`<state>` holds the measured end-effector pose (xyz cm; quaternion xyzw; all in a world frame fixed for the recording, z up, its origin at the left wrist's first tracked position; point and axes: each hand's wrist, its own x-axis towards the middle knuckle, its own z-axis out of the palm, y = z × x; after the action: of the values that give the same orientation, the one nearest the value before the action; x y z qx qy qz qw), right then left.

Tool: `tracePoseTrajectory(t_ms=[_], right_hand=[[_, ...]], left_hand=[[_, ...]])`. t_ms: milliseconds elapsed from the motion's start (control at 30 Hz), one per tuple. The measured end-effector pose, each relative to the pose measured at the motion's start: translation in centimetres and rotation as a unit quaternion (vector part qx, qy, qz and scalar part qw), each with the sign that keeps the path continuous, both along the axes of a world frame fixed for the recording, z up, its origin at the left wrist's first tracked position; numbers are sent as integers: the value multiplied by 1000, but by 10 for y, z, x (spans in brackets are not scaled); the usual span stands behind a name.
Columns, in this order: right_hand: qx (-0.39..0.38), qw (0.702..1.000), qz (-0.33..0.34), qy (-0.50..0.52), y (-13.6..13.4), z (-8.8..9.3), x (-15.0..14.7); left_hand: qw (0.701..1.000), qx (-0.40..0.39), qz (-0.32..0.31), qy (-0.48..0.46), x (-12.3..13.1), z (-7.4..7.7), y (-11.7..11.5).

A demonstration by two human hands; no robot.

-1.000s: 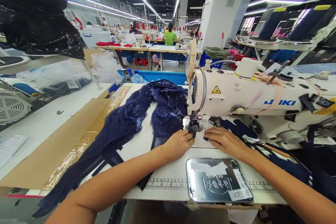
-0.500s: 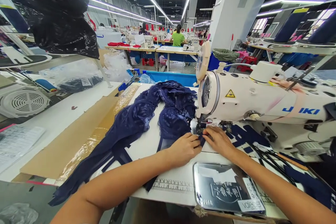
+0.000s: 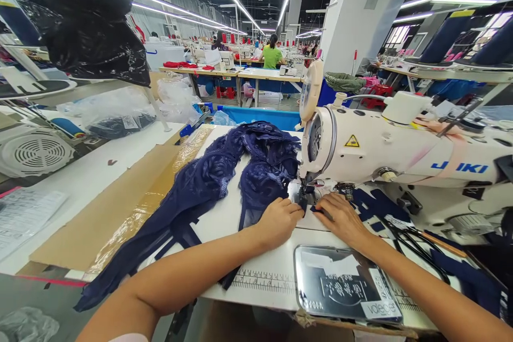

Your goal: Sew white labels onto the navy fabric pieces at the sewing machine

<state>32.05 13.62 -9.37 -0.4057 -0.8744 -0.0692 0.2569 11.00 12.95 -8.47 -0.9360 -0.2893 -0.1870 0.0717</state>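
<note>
A white JUKI sewing machine (image 3: 385, 149) stands on the white table (image 3: 224, 214). Navy lace fabric (image 3: 216, 181) trails from the presser foot (image 3: 302, 197) leftward across the table and over its front edge. My left hand (image 3: 278, 222) lies curled on the fabric's edge just left of the foot, fingers pinched on the dark strip. My right hand (image 3: 340, 216) rests just right of the foot, fingers pressed down on a small navy piece at the needle plate.
A shiny metal tray (image 3: 344, 283) sits at the table's front edge, by a printed ruler (image 3: 264, 280). Scissors (image 3: 417, 240) lie to the right. Brown cardboard (image 3: 108, 214) covers the left table. A black plastic bag (image 3: 84, 16) hangs upper left. A person in green (image 3: 272, 55) sits far back.
My hands came together at the presser foot half a second ago and have now drawn slightly apart again. The camera view shifted a little to the left.
</note>
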Motion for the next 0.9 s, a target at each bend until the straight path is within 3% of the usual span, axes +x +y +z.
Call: tracePoseTrajectory(t_ms=[133,367,633,900], right_hand=[[19,1000,-9,-6,2,3,-13],[66,995,-9,-80,6,5,-19],[-167,985,-28,23,18,5,-15],[-208,975,-21,72,24,0,-10]], left_hand=[[996,27,-85,18,0,1,-3],[993,69,-82,42,3,1,-3],[990,88,-69,83,5,6,-4],[992,46,-64,101,7,5,1]])
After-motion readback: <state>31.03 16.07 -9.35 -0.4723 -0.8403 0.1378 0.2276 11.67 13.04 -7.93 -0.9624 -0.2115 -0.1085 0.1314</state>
